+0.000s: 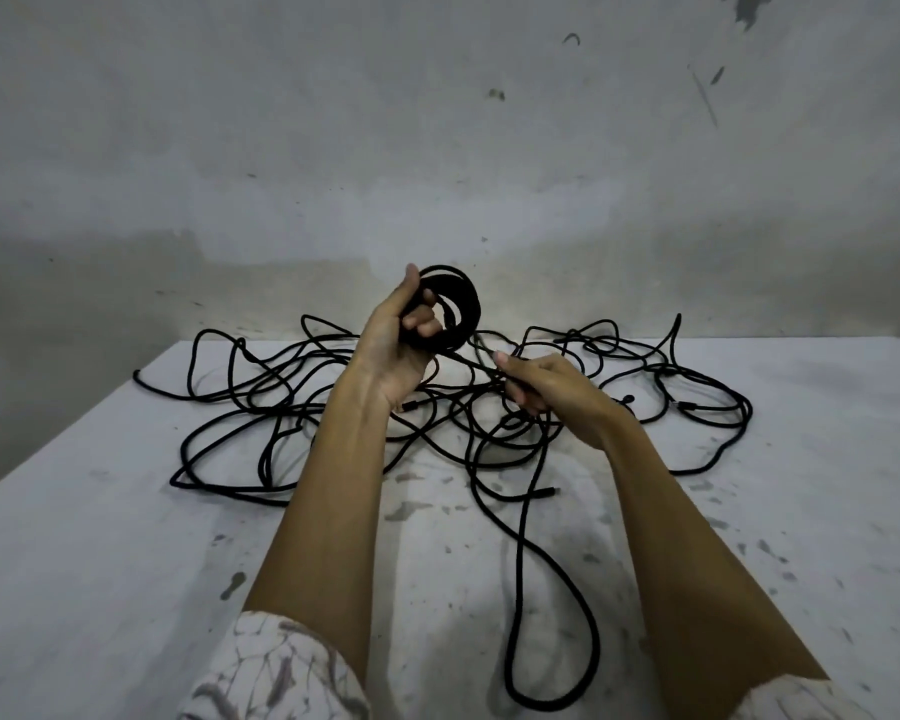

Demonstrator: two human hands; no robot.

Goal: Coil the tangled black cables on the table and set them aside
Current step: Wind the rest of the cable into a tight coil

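While both forearms reached up from the lower edge of the frame, the scene stood as follows.

Left hand (pixel 401 345): raised at centre frame, fingers and thumb clenched round the coil, palm turned toward the camera.
Coil (pixel 455 309): small black ring of several turns, held upright above the table, just above centre.
Right hand (pixel 536 381): right of centre and lower than the left, fingers curled round a strand, thumb laid along it.
Strand (pixel 471 358): ran taut from the coil's lower edge down into the right hand.
Cables (pixel 261 407): loose black tangle spread across the middle of the frame, from the table's left edge to its right side, lying on the surface behind and under both hands.
Loop (pixel 552 641): one long bend of cable trailed toward the lower centre, between the forearms.
Table (pixel 100 563): white, flecked with grey stains, filling the lower half.
Wall (pixel 437 122): pale, scuffed, filling the upper half.
Sleeves (pixel 276 667): white, marbled grey, at the lower corners.
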